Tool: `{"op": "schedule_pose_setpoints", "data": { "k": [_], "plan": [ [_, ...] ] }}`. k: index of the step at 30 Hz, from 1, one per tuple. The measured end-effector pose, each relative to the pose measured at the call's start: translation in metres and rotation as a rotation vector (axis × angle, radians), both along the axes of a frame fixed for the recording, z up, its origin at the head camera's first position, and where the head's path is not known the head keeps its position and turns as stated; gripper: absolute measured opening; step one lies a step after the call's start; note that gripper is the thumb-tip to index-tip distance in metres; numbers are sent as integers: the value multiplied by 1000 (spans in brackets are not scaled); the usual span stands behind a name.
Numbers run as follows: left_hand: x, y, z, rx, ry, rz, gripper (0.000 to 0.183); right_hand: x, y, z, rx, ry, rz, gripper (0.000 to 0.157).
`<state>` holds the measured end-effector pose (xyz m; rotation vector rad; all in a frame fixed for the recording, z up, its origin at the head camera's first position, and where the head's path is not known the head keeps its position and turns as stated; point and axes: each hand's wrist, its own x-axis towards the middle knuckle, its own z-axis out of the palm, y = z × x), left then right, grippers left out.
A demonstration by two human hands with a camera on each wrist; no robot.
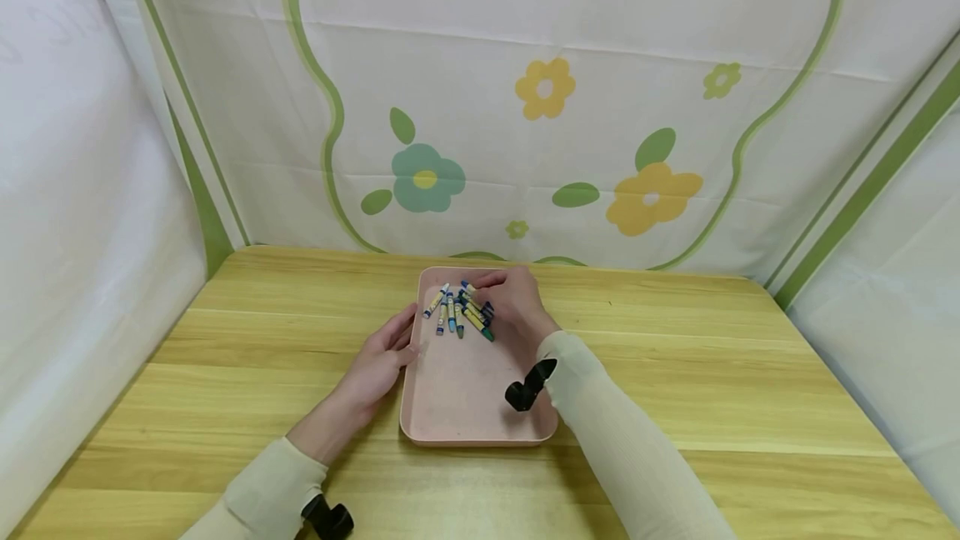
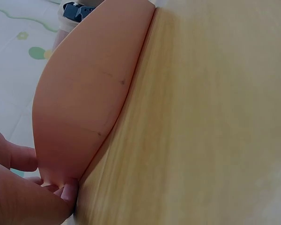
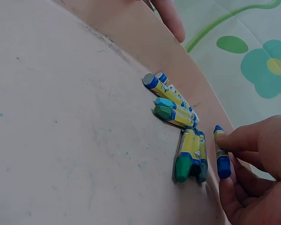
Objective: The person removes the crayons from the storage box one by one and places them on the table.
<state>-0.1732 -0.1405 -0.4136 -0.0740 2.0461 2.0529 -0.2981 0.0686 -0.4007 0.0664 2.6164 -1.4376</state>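
Observation:
A shallow pink tray [image 1: 480, 407] lies on the table, with several crayons in yellow and blue wrappers near its far end. My left hand [image 1: 378, 367] grips the tray's left side, thumb at the rim and fingers low against the outer wall [image 2: 84, 108]. Over the far right part of the tray, my right hand [image 1: 517, 300] pinches a blue crayon [image 3: 223, 159] between thumb and fingers. Beside it in the right wrist view lie a green crayon [image 3: 182, 168] and two darker ones. A grey-tipped crayon [image 3: 154, 83] and a light blue crayon [image 3: 165, 102] lie farther along.
The wooden table [image 1: 690, 407] extends around the tray on all sides. Behind it hangs a white cloth [image 1: 480, 123] with printed flowers, and more cloth hangs at both sides. Dark smudges mark the tray floor [image 3: 75, 122].

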Motion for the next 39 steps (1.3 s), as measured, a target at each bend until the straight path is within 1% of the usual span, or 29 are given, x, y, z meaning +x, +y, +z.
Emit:
{"op": "schedule_pose_setpoints", "data": {
  "k": [5, 8, 14, 17, 21, 25, 31, 39],
  "plan": [
    [0, 0, 0, -4, -2, 0, 70, 1, 2, 2, -32, 5, 13, 14],
    [0, 0, 1, -7, -5, 2, 71, 4, 3, 5, -71, 5, 24, 15],
    [0, 0, 0, -5, -8, 1, 70, 8, 8, 15, -147, 2, 65, 14],
    [-1, -1, 0, -3, -6, -1, 70, 7, 12, 19, -141, 20, 94, 14],
    [-1, -1, 0, -7, -2, -4, 70, 4, 18, 23, -113, 63, 127, 17],
    [-1, -1, 0, -10, -1, -6, 69, 4, 26, 28, -136, 74, 148, 20],
    [-1, -1, 0, -5, -4, -6, 69, 4, 41, 32, -142, 116, 149, 20],
    [-1, -1, 0, -15, -8, -2, 69, 2, 65, 29, -147, 151, 129, 21]
  ]
}}
